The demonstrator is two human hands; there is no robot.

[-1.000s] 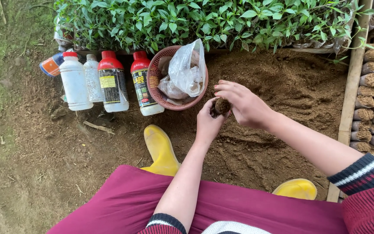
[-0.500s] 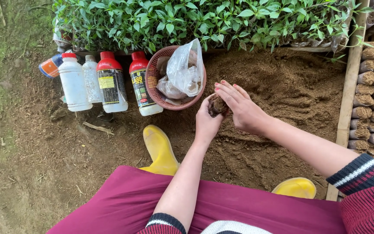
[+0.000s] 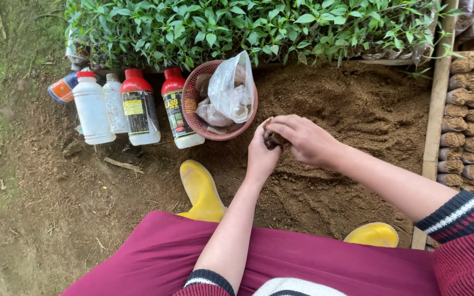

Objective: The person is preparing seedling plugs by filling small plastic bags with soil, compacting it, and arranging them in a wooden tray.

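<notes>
The person sits low over a bed of loose brown soil (image 3: pixel 352 115), and both hands meet just above it, near the middle of the scene. The left hand (image 3: pixel 261 156) cups a small dark plug of soil (image 3: pixel 274 140) from below, fingers curled shut around it; the right hand (image 3: pixel 305 140) comes over from the right, its fingertips pinched together on the top of the same plug. It looks like the packing or shaping stage of a small soil pot, though the plug is mostly buried between the two hands, so I cannot tell whether it has a plastic sleeve on it or a seedling in it.

To the left and a little farther off stands a pink basket (image 3: pixel 193 104) with crumpled clear plastic bags (image 3: pixel 231 87) in it, then a row of bottles (image 3: pixel 133 107). Finished soil plugs (image 3: pixel 467 118) lie stacked at the far right behind a wooden plank (image 3: pixel 437 109), partly cut off by the edge. Seedlings (image 3: pixel 248 27) fill the far side. Two yellow boots (image 3: pixel 201 189) poke out below a magenta skirt (image 3: pixel 281 263).
</notes>
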